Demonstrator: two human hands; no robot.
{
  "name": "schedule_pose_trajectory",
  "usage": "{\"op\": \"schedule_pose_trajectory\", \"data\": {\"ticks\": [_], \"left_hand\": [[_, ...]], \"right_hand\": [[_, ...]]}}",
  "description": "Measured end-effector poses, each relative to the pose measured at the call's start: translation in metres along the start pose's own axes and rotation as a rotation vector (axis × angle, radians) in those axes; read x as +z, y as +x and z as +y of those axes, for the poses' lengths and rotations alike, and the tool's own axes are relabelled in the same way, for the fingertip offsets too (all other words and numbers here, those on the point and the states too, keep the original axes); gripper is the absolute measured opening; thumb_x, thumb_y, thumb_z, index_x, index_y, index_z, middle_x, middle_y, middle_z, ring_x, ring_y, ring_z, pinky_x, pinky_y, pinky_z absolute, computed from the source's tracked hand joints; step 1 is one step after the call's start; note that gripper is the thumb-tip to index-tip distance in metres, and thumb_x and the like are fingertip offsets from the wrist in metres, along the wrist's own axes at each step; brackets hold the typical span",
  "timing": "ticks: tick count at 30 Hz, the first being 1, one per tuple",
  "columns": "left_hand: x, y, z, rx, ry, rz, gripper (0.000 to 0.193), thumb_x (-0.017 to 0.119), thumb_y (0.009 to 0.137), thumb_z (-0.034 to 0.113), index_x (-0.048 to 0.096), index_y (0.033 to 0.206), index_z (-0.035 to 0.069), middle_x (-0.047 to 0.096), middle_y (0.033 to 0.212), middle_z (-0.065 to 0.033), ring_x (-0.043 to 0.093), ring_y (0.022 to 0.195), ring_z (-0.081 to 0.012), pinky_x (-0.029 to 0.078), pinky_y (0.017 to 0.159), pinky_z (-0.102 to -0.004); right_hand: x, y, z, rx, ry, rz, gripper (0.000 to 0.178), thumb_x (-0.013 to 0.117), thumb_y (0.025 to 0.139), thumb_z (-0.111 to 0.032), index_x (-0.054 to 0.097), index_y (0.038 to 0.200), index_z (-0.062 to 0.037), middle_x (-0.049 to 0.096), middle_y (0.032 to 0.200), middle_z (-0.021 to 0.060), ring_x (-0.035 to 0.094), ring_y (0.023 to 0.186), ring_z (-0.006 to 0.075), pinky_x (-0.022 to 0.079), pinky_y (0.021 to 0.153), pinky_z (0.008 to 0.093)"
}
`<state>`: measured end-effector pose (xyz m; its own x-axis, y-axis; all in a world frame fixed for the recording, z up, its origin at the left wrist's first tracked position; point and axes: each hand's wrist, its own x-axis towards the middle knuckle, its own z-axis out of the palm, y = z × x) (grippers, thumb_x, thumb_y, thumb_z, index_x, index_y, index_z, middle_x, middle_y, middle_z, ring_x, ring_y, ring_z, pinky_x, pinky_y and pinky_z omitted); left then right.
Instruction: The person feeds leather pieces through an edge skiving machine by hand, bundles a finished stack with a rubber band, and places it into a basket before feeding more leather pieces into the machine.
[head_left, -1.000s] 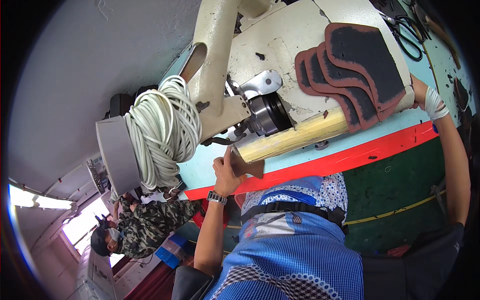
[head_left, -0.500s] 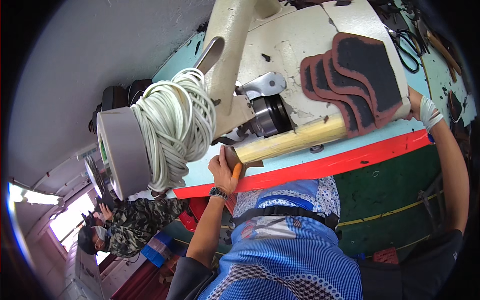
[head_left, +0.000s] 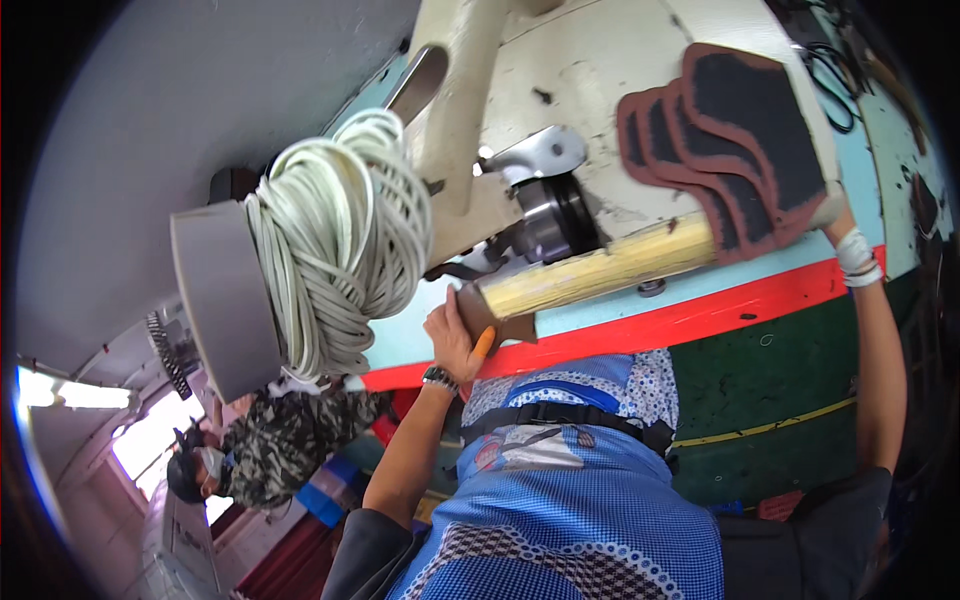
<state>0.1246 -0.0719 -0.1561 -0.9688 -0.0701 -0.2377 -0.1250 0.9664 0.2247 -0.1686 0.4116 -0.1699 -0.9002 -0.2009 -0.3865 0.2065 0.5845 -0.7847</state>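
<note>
My left hand [head_left: 458, 338] is closed on a flat brown leather-like piece [head_left: 515, 328], beside the near end of a yellow padded edge [head_left: 590, 278]. An orange cover sits on its thumb. At the right end of the cream machine bed [head_left: 610, 90], my right hand [head_left: 838, 222] reaches behind the corner, its fingers hidden; white wrapping circles the wrist. Several dark panels with reddish-brown borders [head_left: 750, 110] lie overlapped on the bed near that hand. A black and silver cylindrical machine part [head_left: 555, 220] stands above my left hand.
A large coil of whitish cord [head_left: 340, 240] hangs beside a grey wheel [head_left: 225, 300] on the left. Black-handled scissors [head_left: 832, 85] lie at the far right. Red tape [head_left: 690, 325] runs along the table's front edge. A person in camouflage [head_left: 290, 440] is at lower left.
The view has shifted, moving the panels and bed up and right in the picture. More of the brown piece shows beside my left thumb. Both hands keep their places at the bed.
</note>
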Motion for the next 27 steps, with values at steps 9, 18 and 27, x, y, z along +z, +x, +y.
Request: {"op": "schedule_pose_trajectory", "data": {"ticks": [9,18,27], "left_hand": [[-0.024,0.012,0.027,-0.24,-0.225,-0.038,0.068,0.07,0.074,0.032,0.038,0.121,-0.005,0.043,0.104,-0.0196,0.042,0.097,-0.032,0.035,0.084,-0.0407],[-0.025,0.022,0.023,-0.324,-0.604,-0.076,0.066,0.079,0.066,0.022,0.038,0.113,-0.002,0.042,0.107,-0.0152,0.043,0.1,-0.0264,0.036,0.089,-0.0368],[-0.017,0.017,0.016,-0.35,-0.594,0.005,0.068,0.083,0.06,0.022,0.044,0.111,0.0,0.043,0.1,-0.0122,0.042,0.092,-0.0236,0.038,0.083,-0.0336]], "right_hand": [[-0.011,-0.019,-0.035,0.11,-0.036,0.483,0.022,0.061,0.077,-0.02,0.062,0.08,0.0013,0.062,0.069,0.0168,0.06,0.068,0.0357,0.048,0.067,0.0422],[-0.013,0.068,-0.043,0.206,-0.379,0.619,0.036,0.067,0.071,-0.032,0.062,0.077,0.0033,0.062,0.079,0.0251,0.061,0.079,0.0402,0.048,0.073,0.0454],[-0.024,0.073,-0.012,0.249,-0.41,0.528,0.034,0.066,0.065,-0.025,0.064,0.074,0.0076,0.062,0.077,0.0275,0.063,0.078,0.0399,0.048,0.07,0.0422]]}}
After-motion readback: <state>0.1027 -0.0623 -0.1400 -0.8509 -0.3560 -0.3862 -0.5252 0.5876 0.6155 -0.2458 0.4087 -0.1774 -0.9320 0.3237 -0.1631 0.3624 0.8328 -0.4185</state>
